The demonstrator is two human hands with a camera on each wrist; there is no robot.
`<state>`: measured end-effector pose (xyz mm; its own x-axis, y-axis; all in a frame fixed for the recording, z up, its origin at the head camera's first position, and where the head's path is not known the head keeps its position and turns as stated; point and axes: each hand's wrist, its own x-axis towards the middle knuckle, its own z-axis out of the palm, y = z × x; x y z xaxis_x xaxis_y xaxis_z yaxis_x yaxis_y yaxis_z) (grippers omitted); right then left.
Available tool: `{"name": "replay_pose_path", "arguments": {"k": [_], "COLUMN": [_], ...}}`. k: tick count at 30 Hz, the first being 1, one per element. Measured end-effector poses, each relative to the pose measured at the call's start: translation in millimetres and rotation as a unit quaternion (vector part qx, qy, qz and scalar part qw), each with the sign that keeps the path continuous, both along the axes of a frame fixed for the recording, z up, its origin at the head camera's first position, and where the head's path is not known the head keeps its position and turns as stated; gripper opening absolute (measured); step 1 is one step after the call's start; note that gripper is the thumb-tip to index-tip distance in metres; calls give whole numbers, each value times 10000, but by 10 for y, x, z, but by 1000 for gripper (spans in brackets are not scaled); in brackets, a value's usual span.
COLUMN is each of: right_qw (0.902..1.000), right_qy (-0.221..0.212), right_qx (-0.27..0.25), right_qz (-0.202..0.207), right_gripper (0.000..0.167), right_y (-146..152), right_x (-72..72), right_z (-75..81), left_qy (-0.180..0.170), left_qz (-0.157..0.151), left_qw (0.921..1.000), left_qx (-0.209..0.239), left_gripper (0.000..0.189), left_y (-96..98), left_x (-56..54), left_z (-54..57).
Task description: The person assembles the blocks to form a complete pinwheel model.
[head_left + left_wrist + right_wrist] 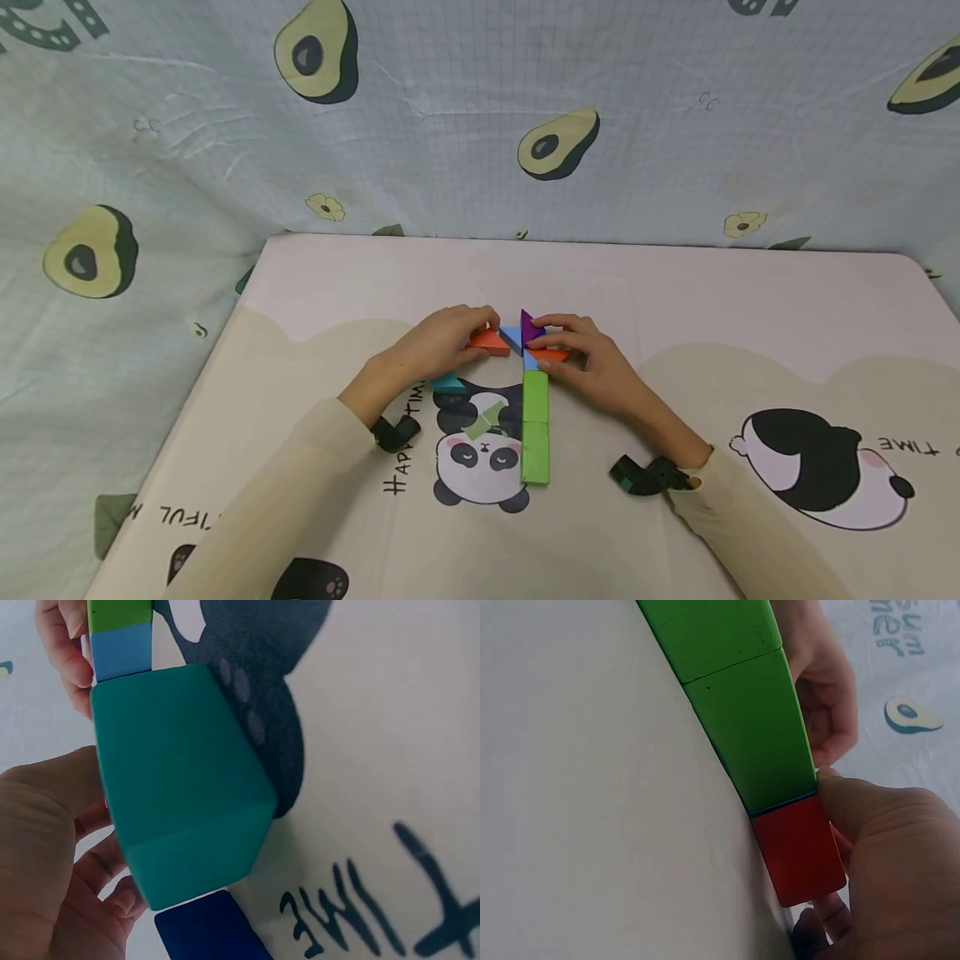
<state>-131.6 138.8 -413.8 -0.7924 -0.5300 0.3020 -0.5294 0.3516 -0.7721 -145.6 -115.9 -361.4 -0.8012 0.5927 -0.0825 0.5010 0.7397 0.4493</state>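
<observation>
Toy blocks lie together on the panda-print mat. My left hand (450, 337) pinches a red-orange triangular block (489, 342) at the row's left end. Below that wrist lies a teal block (448, 384), large in the left wrist view beside a dark blue block (214, 930). My right hand (596, 362) has thumb and fingers about an orange triangular block (551, 356); its upper fingertips touch an upright purple triangular block (528, 330). Between the hands sits a light blue triangular block (512, 337). Another blue piece (530, 361) tops two green blocks (536, 429) laid end to end.
The table mat (637, 550) carries printed pandas and lettering. A hanging avocado-print cloth (450, 67) rises behind its far edge and along the left side. A small black device is strapped to each wrist.
</observation>
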Motion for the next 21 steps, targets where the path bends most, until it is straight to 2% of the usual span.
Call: {"name": "replay_pose_path", "arguments": {"k": [9, 21], "right_qw": [10000, 10000], "right_qy": [0, -37], "right_qx": [-73, -91], "right_qz": [2, -11], "right_gripper": [25, 25], "right_y": [-1, -7], "right_x": [-11, -6], "right_z": [-15, -7], "left_qy": [-23, 66], "left_qz": [54, -17], "left_qw": [9997, 9999], "left_qx": [219, 87], "left_gripper": [38, 40], "left_y": [24, 79], "left_x": [-5, -20], "left_z": [-32, -58]}}
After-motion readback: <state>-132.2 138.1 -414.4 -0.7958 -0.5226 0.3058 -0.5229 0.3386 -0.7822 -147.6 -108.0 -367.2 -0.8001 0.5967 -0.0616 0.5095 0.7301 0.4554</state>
